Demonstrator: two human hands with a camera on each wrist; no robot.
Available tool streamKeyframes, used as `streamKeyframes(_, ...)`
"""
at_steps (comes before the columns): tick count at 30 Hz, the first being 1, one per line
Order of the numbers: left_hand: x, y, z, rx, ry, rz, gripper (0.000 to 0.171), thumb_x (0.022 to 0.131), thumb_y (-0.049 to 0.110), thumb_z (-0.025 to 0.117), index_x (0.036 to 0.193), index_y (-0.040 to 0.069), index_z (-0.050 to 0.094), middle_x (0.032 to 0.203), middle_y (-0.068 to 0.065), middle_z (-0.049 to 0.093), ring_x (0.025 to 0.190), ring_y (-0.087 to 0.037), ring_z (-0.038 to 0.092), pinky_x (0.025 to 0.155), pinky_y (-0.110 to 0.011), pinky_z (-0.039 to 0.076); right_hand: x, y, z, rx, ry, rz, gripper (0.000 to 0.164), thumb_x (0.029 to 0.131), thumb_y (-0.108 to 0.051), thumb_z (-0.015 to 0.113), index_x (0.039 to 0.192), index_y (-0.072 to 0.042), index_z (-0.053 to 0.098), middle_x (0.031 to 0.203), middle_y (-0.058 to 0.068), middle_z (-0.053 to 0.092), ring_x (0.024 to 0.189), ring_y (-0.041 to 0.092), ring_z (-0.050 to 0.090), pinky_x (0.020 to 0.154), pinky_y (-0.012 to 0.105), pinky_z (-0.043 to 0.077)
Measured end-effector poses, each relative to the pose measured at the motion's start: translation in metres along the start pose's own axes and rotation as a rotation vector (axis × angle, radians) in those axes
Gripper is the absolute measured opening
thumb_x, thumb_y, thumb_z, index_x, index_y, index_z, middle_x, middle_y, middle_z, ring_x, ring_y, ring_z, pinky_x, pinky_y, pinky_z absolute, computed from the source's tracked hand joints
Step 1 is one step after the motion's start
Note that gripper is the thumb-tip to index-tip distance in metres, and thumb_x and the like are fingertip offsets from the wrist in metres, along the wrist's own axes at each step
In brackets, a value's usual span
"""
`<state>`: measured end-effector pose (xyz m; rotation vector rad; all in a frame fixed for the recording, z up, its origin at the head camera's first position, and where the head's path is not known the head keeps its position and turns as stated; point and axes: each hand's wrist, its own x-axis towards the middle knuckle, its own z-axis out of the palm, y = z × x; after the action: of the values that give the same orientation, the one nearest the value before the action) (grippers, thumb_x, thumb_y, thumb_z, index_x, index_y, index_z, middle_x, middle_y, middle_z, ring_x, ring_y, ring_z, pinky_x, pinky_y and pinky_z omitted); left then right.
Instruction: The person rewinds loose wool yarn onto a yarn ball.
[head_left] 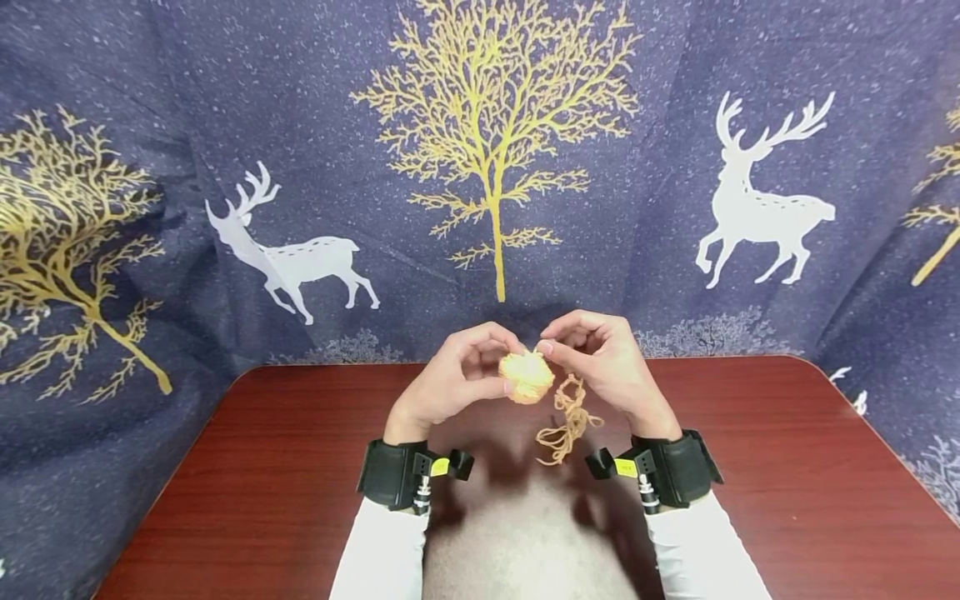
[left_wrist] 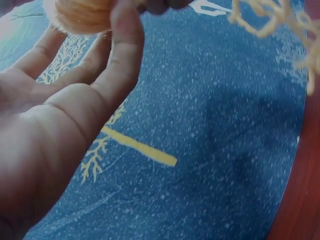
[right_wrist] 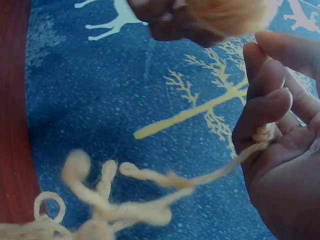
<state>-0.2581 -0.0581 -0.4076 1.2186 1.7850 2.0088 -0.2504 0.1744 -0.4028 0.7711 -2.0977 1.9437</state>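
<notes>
A small, fluffy ball of pale orange-yellow yarn point(head_left: 527, 377) is held up over the table between the thumb and fingers of my left hand point(head_left: 453, 372). In the left wrist view the thumb presses against the ball's wound side point(left_wrist: 82, 17). My right hand point(head_left: 611, 367) is at the ball's upper right edge, thumb and index finger pinching by a short bit of strand. From under its curled fingers a tangled, looped length of the same yarn point(head_left: 573, 417) hangs down; the right wrist view shows a strand point(right_wrist: 220, 173) running out of the palm.
Beneath the hands is a reddish-brown table point(head_left: 300, 467), with a pale bright patch point(head_left: 517, 542) at its near middle. Behind its far edge hangs a dark blue cloth point(head_left: 420, 275) printed with gold trees and white deer. Each wrist wears a black strap point(head_left: 393, 473) with a small camera.
</notes>
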Motion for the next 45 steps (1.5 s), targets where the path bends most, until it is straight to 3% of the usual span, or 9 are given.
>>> streamKeyframes(4,0.002,0.000,0.004,-0.074,0.030,0.054,0.036,0.083,-0.009,0.067,0.115,-0.015,0.051,0.108,-0.008,0.066,0.100,-0.019,0.065,0.084,-0.031,0.058,0.002,0.005,0.005,0.078,0.007,0.018,0.009,0.091,0.004,0.071,0.099,0.009,0.070,0.079,0.010,0.071,0.062,0.013,0.061,0.051,0.025,0.051)
streamKeyframes(9,0.002,0.003,0.009,-0.167,0.120,0.100,0.033,0.082,-0.009,0.064,0.112,0.006,0.061,0.112,-0.006,0.068,0.098,-0.019,0.066,0.083,-0.028,0.058,0.004,0.007,0.008,0.090,0.017,0.056,0.008,0.092,0.003,0.069,0.099,0.006,0.071,0.080,0.005,0.073,0.062,0.011,0.061,0.049,0.022,0.049)
streamKeyframes(11,0.003,0.004,0.011,-0.209,0.174,0.125,0.037,0.083,-0.010,0.062,0.112,0.013,0.062,0.114,-0.006,0.068,0.098,-0.019,0.066,0.083,-0.029,0.058,0.004,0.007,0.010,0.054,0.006,0.059,0.008,0.091,0.004,0.069,0.099,0.006,0.070,0.080,0.005,0.073,0.061,0.010,0.060,0.049,0.021,0.049)
streamKeyframes(16,0.008,0.004,0.015,-0.260,0.369,0.180,0.038,0.085,-0.014,0.058,0.114,0.009,0.060,0.113,-0.007,0.068,0.099,-0.019,0.066,0.083,-0.027,0.058,0.004,0.006,0.017,-0.080,-0.035,0.055,0.008,0.089,0.000,0.074,0.095,0.003,0.071,0.079,0.013,0.071,0.058,0.009,0.055,0.048,0.020,0.044)
streamKeyframes(21,0.013,0.002,0.015,-0.069,0.581,0.165,0.034,0.086,-0.015,0.064,0.118,-0.005,0.058,0.111,-0.008,0.066,0.100,-0.017,0.067,0.085,-0.027,0.057,0.002,-0.001,0.023,-0.204,-0.081,0.063,0.006,0.089,-0.010,0.078,0.093,-0.007,0.075,0.075,0.008,0.068,0.056,0.012,0.051,0.048,0.023,0.041)
streamKeyframes(25,0.013,-0.001,0.012,0.126,0.639,0.098,0.035,0.085,-0.013,0.069,0.119,-0.008,0.059,0.111,-0.015,0.065,0.097,-0.018,0.067,0.084,-0.030,0.058,0.001,-0.007,0.024,-0.262,-0.107,0.076,0.004,0.089,-0.012,0.078,0.093,-0.012,0.075,0.074,0.003,0.066,0.056,0.014,0.052,0.049,0.025,0.042)
streamKeyframes(35,0.009,-0.009,0.004,0.395,0.515,-0.097,0.030,0.085,-0.003,0.072,0.114,0.002,0.065,0.104,-0.015,0.068,0.095,-0.028,0.069,0.086,-0.046,0.059,0.000,-0.009,0.020,-0.275,-0.084,0.050,0.006,0.088,-0.011,0.079,0.093,-0.013,0.075,0.076,0.003,0.068,0.058,0.016,0.056,0.049,0.025,0.045)
streamKeyframes(40,0.004,-0.007,0.000,0.403,0.277,-0.182,0.027,0.083,-0.006,0.069,0.108,0.001,0.065,0.102,-0.014,0.068,0.089,-0.025,0.070,0.083,-0.039,0.061,0.000,-0.010,0.015,-0.249,-0.062,0.035,0.008,0.088,-0.009,0.079,0.095,-0.009,0.075,0.074,0.004,0.069,0.056,0.016,0.055,0.047,0.025,0.044)
streamKeyframes(45,-0.002,-0.002,-0.005,0.291,0.001,-0.159,0.028,0.084,-0.009,0.070,0.110,0.000,0.064,0.106,-0.012,0.068,0.097,-0.020,0.067,0.085,-0.038,0.060,-0.001,-0.009,0.008,-0.199,-0.078,0.034,0.008,0.089,-0.008,0.078,0.096,-0.008,0.075,0.072,0.013,0.068,0.052,0.023,0.057,0.043,0.025,0.043)
